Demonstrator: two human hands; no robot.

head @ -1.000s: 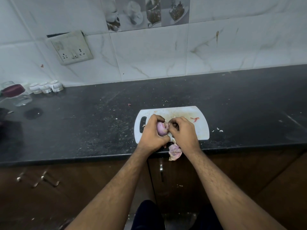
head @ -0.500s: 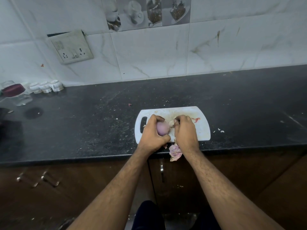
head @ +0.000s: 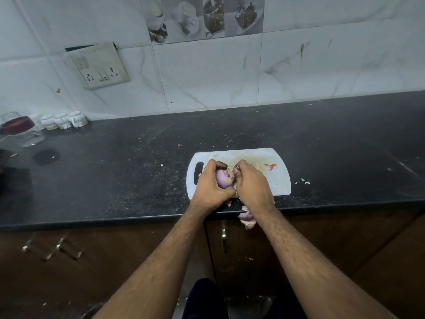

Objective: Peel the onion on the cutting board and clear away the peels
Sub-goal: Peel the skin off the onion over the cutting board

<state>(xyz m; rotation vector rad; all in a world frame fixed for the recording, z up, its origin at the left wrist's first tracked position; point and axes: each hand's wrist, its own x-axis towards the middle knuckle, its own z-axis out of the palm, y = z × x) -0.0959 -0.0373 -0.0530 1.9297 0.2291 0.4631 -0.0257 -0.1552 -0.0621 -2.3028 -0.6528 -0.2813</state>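
A pale purple onion [head: 223, 180] is held over the white cutting board [head: 273, 180] near the counter's front edge. My left hand [head: 210, 185] grips it from the left, fingers curled over the top. My right hand [head: 250, 183] is against the onion's right side, thumb and fingertips pinching at its ragged end. A heap of pink peels [head: 247, 218] hangs over the counter edge under my right wrist, partly hidden. A small red scrap [head: 271, 166] lies on the board's right part.
The black counter [head: 115, 171] carries crumbs and white bits [head: 305, 181] right of the board. At the far left stand a jar with a maroon lid [head: 19, 130] and three small white cups [head: 63, 120]. A socket plate [head: 100, 65] is on the tiled wall.
My right hand shifted a little along the onion's right end and the onion turned slightly in my left hand. The peel heap now lies further under my right wrist.
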